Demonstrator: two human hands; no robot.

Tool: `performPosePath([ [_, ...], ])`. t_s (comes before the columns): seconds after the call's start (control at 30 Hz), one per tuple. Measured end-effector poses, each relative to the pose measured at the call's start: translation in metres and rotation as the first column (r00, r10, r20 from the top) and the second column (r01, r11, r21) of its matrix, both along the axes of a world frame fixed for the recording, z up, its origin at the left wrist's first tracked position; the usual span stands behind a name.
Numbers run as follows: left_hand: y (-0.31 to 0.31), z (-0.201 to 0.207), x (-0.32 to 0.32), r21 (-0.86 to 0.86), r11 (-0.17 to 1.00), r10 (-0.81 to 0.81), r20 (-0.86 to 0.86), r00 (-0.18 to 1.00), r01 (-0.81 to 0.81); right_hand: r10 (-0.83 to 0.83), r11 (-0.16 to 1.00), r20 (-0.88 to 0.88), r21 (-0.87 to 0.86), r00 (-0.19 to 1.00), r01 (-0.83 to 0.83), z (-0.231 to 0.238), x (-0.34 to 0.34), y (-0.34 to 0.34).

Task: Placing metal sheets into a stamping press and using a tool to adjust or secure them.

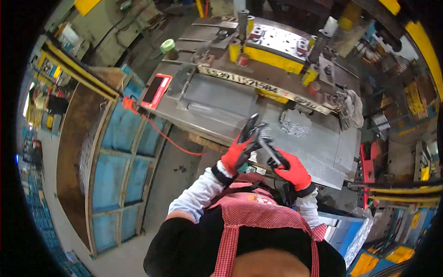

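Note:
Both my hands wear red gloves with black palms and fingers, held above the near edge of a grey metal press table (318, 150). My right hand (291, 170) is closed on a slim, light grey metal strip (266, 146), whose exact kind I cannot make out. The strip slants up toward my left hand (241, 147). There the fingers are stretched and apart, close to the strip's far end; whether they touch it is unclear. Just beyond, a pile of small silvery metal pieces (295, 123) lies on the table.
Behind the table's long marked bar (272, 90) stands a die set with a yellow base (272, 58) and upright posts. A red-framed flat object (157, 91) lies at the left corner. A grey rag (351, 109) hangs at right. A large blue-panelled bin (109, 180) stands at left.

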State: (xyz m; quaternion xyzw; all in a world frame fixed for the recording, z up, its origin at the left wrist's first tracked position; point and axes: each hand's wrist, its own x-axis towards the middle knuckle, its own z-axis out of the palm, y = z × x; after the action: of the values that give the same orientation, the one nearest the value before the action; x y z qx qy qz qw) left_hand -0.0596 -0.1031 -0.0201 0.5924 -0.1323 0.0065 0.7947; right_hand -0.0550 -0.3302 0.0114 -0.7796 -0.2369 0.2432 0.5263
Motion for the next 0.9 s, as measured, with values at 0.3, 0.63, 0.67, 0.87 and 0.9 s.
performPosePath([
  [0.3,0.036,-0.009,-0.008,-0.273,0.935,0.151,-0.270,0.951,-0.226,0.183,0.979,-0.110,0.107,0.977,-0.171,-0.009,0.004,0.047],
  [0.63,0.095,-0.063,-0.031,0.429,0.844,0.478,-0.326,0.816,-0.323,-0.149,0.989,-0.040,-0.008,0.988,0.149,-0.040,0.062,0.062],
  [0.67,0.091,-0.062,-0.035,0.360,0.880,0.438,-0.365,0.821,-0.310,-0.151,0.983,0.059,-0.099,0.987,0.156,-0.010,0.070,0.072],
  [0.87,0.090,-0.066,-0.037,0.457,0.858,0.239,0.050,0.970,-0.235,-0.303,0.952,-0.329,-0.153,0.894,0.266,-0.044,0.143,0.063],
  [0.9,0.087,-0.065,-0.030,0.141,0.980,0.172,-0.216,0.961,-0.143,-0.107,0.994,0.016,0.018,0.994,0.107,-0.055,0.142,0.055],
])
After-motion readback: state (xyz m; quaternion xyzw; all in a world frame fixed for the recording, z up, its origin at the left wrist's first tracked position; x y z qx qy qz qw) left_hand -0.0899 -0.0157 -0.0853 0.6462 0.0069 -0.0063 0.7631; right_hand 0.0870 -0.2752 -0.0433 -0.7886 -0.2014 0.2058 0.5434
